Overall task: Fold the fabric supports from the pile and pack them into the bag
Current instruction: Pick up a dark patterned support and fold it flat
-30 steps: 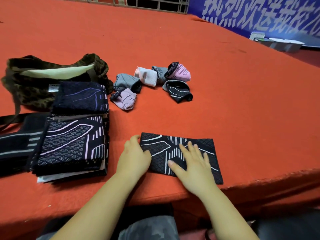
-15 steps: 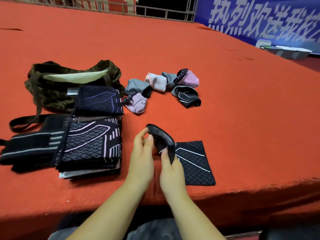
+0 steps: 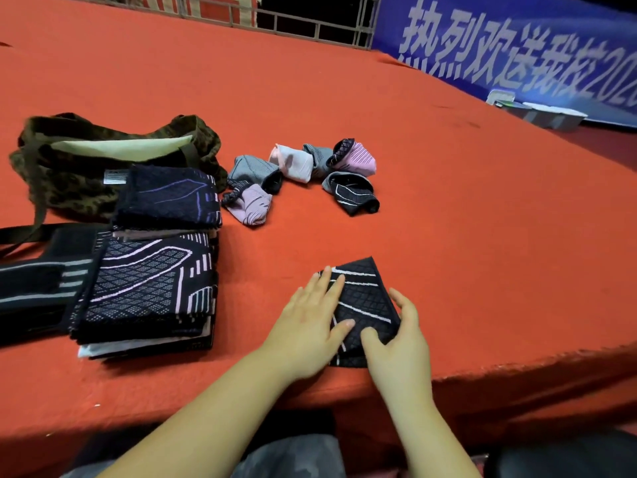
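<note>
Head view: left hand (image 3: 312, 326) lies flat and right hand (image 3: 400, 346) has relaxed fingers, both pressing a folded support (image 3: 365, 298) on the worktop (image 3: 448, 219) to crease it; bag (image 3: 113, 157) waits left.

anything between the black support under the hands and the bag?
Head view: the flat stack of supports lies between the black support and the bag; otherwise red cloth.

venue: event stage | red carpet (image 3: 344, 98) | blue banner (image 3: 517, 46) (white Chinese lettering) | metal railing (image 3: 310, 25)
</note>
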Demonstrator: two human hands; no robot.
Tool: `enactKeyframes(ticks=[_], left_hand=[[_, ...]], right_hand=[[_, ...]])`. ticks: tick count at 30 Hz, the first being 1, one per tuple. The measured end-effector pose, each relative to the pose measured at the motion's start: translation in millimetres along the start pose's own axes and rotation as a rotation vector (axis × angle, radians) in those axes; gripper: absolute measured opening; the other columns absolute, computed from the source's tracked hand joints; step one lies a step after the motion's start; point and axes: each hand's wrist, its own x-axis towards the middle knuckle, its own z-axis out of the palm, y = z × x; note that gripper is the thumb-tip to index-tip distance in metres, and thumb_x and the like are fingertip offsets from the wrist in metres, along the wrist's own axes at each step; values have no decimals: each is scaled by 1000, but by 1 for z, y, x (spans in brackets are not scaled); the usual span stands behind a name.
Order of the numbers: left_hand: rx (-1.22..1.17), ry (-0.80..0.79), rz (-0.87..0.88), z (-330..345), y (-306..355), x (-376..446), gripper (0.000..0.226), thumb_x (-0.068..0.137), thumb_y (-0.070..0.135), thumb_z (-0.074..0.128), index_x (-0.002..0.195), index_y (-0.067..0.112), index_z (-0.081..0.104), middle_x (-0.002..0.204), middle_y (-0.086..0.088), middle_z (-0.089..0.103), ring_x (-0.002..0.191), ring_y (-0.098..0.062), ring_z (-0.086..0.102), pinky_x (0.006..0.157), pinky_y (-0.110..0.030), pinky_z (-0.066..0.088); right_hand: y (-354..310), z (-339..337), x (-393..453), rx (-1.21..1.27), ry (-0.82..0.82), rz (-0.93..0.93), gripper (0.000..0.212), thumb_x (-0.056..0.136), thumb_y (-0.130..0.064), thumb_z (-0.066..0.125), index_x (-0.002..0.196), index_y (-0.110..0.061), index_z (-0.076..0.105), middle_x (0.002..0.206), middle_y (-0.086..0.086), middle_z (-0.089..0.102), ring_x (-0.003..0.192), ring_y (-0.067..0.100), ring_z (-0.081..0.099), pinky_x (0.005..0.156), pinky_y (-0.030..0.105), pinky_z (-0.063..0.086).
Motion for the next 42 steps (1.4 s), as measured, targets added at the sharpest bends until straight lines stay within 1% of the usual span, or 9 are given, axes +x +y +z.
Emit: enactKeyframes(ticks=[7,14,18,21,24,28,32,39,42], left_hand=[[249,-159,-10,13,3,7,67,99,46,29,152,17,-1,159,-3,-14,146,-18,-15,117,-36,-9],[222,-300,70,0,-14,5,67,100,45,29,151,23,-8,157,2,-20,143,-13,-21,116,-32,-14],[179,-315,115,-2,-19,6,67,99,45,33,151,26,-6,157,6,-19,143,-10,-22,114,-30,-14],[170,-287,115,0,-20,7,67,99,45,33,151,27,-4,157,7,-18,143,-9,-21,114,-29,-14],[110,-207,36,2,-17,2,70,97,48,38,152,25,1,158,4,-15,145,-12,-16,116,-29,-9],[25,142,-341,2,-7,-1,69,86,57,51,144,22,33,147,-2,35,136,-21,28,111,-33,19],[-12,123,-544,-6,-2,8,39,82,58,56,108,29,59,115,3,58,115,-23,48,97,-36,33],[-1026,96,-460,-15,21,11,12,84,6,52,81,16,46,77,-6,55,73,-18,53,72,-35,44],[-1380,180,-515,-26,32,10,15,84,-3,43,83,11,48,75,-8,57,69,-20,55,67,-32,47]], right_hand=[[22,-3,2,-287,-8,-37,60,75,-18,62,132,-27,44,124,-6,59,118,19,52,97,33,31],[26,-5,14,-271,55,-41,31,79,-37,60,108,-26,54,98,-7,62,102,20,56,90,35,31],[16,-8,30,-335,164,-188,40,85,-34,61,124,-25,53,121,-3,56,117,21,48,100,38,28],[7,0,35,-455,-106,-310,48,96,-38,45,142,-31,36,152,0,29,142,19,21,116,39,10],[18,10,31,-653,-326,-188,57,99,-50,24,151,-34,7,159,0,-9,146,18,-12,117,42,-7],[27,9,27,-667,-307,-68,68,95,-58,22,151,-29,-5,159,3,-13,145,20,-15,116,44,-8],[27,9,27,-625,-218,22,80,92,-63,28,152,-17,-1,159,8,-8,146,22,-12,116,43,-7],[18,7,29,-299,-189,53,55,94,-53,37,142,-25,37,155,4,24,146,18,10,118,43,2],[-2,2,28,80,-193,108,44,96,-45,41,133,-21,46,128,-4,56,119,11,49,100,30,35]])
